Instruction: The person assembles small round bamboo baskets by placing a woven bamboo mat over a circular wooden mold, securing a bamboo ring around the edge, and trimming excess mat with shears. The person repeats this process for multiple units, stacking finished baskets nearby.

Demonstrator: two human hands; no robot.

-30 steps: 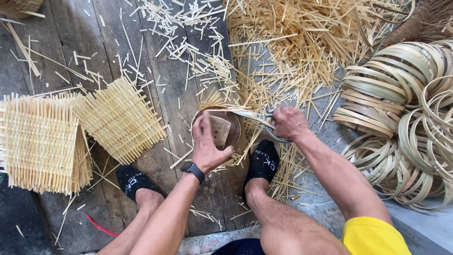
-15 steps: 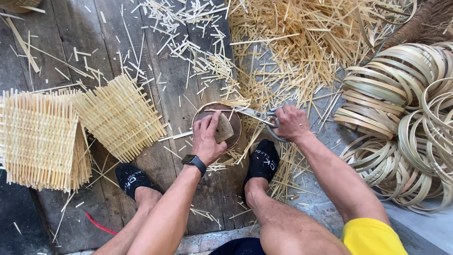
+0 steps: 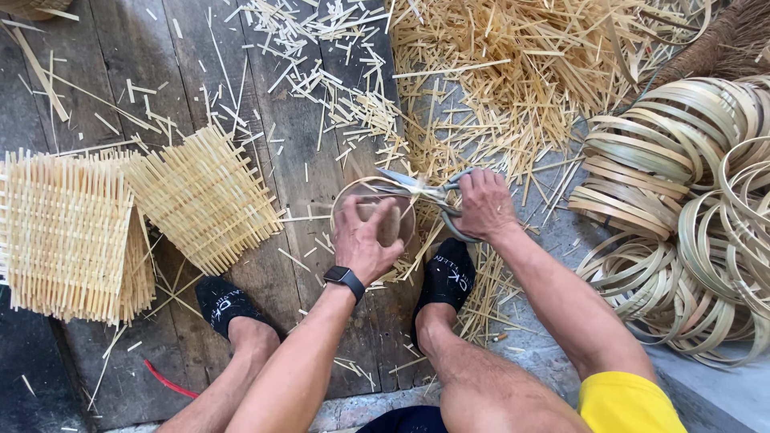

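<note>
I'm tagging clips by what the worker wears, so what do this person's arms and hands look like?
Both arms are bare to the top of the frame, with no sleeves and no gloves. The left hand has a black watch with a dark square face strapped at the wrist. The right hand and its wrist carry nothing: no ring, band or watch shows.

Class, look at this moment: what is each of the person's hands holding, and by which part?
The left hand grips the round bamboo-rimmed piece from above, across its near side. The right hand holds the scissors by their handles.
</note>
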